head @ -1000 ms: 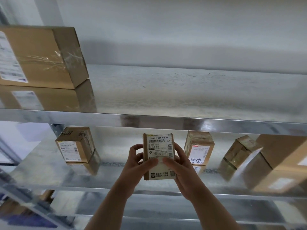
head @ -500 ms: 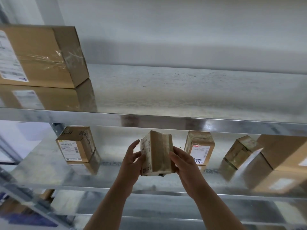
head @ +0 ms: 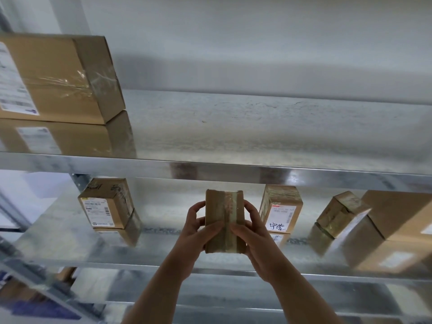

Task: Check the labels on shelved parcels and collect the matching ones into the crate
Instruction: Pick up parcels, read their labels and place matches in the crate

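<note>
I hold a small brown cardboard parcel [head: 225, 212] upright in front of the middle shelf [head: 163, 265]. A taped seam faces me; its label is turned out of sight. My left hand [head: 196, 232] grips its left side, thumb across the front. My right hand [head: 252, 235] grips its right side, thumb on the tape. Other parcels stand on that shelf: one with a printed label [head: 105, 204] at left, one with a handwritten label [head: 280, 211] just right of my hands, a tilted one [head: 339, 213] further right. No crate is in view.
A large box [head: 402, 228] fills the right end of the middle shelf. A big labelled carton [head: 58, 78] sits on the upper shelf [head: 257, 167] at left. Lower shelves [head: 210, 305] lie below my arms. The wall is close behind.
I have turned the parcel in my hands: its white label faced me a second ago, then swung to the left, and now only the taped side shows.
</note>
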A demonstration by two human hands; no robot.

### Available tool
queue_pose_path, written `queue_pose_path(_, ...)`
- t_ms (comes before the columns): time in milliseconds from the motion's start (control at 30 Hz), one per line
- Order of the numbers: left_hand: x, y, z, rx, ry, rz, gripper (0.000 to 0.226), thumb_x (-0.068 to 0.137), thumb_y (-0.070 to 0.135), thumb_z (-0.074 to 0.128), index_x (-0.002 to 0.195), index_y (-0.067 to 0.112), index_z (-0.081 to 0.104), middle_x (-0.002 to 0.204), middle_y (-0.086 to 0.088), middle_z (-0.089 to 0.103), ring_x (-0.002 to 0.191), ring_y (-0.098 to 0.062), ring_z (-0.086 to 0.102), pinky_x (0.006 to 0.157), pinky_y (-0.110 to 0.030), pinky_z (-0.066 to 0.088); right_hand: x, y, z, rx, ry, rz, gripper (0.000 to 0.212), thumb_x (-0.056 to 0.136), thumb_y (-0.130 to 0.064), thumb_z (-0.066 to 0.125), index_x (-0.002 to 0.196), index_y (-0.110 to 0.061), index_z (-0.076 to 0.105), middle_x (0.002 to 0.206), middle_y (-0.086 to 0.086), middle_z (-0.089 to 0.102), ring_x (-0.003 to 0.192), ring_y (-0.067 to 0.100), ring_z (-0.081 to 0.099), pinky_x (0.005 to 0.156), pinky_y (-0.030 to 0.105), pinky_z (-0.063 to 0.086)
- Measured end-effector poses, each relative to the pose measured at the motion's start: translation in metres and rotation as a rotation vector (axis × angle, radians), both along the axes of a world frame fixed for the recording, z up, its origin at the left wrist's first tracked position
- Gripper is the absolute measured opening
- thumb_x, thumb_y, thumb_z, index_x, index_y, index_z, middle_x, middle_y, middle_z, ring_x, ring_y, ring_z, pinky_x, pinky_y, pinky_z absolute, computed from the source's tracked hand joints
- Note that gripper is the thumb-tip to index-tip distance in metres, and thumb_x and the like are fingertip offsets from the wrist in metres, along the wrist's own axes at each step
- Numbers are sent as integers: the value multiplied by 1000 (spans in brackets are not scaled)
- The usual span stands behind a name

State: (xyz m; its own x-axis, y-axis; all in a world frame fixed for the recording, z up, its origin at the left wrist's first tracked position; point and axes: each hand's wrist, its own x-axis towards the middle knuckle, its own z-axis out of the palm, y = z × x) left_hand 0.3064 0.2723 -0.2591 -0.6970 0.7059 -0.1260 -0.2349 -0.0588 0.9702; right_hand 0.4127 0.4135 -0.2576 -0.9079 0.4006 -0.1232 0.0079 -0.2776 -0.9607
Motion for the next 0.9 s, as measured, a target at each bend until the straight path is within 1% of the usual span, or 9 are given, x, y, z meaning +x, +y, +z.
queue_pose_path(133,1,3,0,14,-14,31,69,76,42,79,138,40,48,127,-7,70,111,-30,72,88,-47,63,-2,1,-2,9,15,-20,60,86,-31,75,138,-53,54,132,16,68,121,38,67,99,61,58)
queue_pose_path(200,0,3,2,27,-25,19,66,80,41,77,140,37,49,126,-5,72,112,-30,72,93,-51,61,-1,0,-1,34,12,-22,60,90,-36,80,140,-53,51,132,11,69,120,33,69,99,56,60)
queue_pose_path(300,-2,2,4,43,-13,-2,51,95,35,71,143,27,54,125,-5,74,114,-29,72,95,-49,60,0,1,1,82,32,-42,68,87,-42,72,148,-50,45,134,2,68,118,24,71,91,43,64)
queue_pose_path(400,-8,2,4,17,11,147,39,102,18,58,141,24,57,116,-11,76,102,-27,75,79,-36,63,-2,7,-3,97,36,-136,65,96,-25,68,153,-41,41,132,-4,67,108,9,74,79,29,62)
queue_pose_path(467,-12,1,3,-20,6,211,38,106,15,54,140,32,54,115,-12,74,99,-27,73,74,-36,63,-4,11,-6,127,19,-179,55,101,-12,67,149,-33,51,131,0,69,105,11,75,77,26,60)
queue_pose_path(567,-8,-1,7,15,-62,165,33,104,35,58,137,34,56,114,-11,73,101,-29,73,80,-45,64,-5,10,-5,134,41,-189,43,96,-17,74,132,-40,67,128,6,71,119,29,68,82,35,63)
queue_pose_path(633,-4,-2,7,47,-89,111,59,88,57,72,139,35,53,121,-8,73,111,-32,72,93,-55,60,-5,7,-1,29,65,-140,47,88,-24,80,127,-47,66,129,7,70,119,32,68,88,44,62)
queue_pose_path(733,-1,0,2,27,-41,49,86,67,52,86,141,39,45,125,-7,72,110,-28,73,96,-52,60,-4,6,-3,-63,91,-28,65,88,-17,78,137,-52,56,126,12,72,116,37,70,96,55,59)
queue_pose_path(900,-2,1,0,35,-15,45,84,64,47,85,138,41,47,120,-5,75,107,-28,74,94,-51,61,-2,4,-2,-45,77,3,76,93,-16,76,152,-50,43,123,5,74,119,37,69,103,60,56)
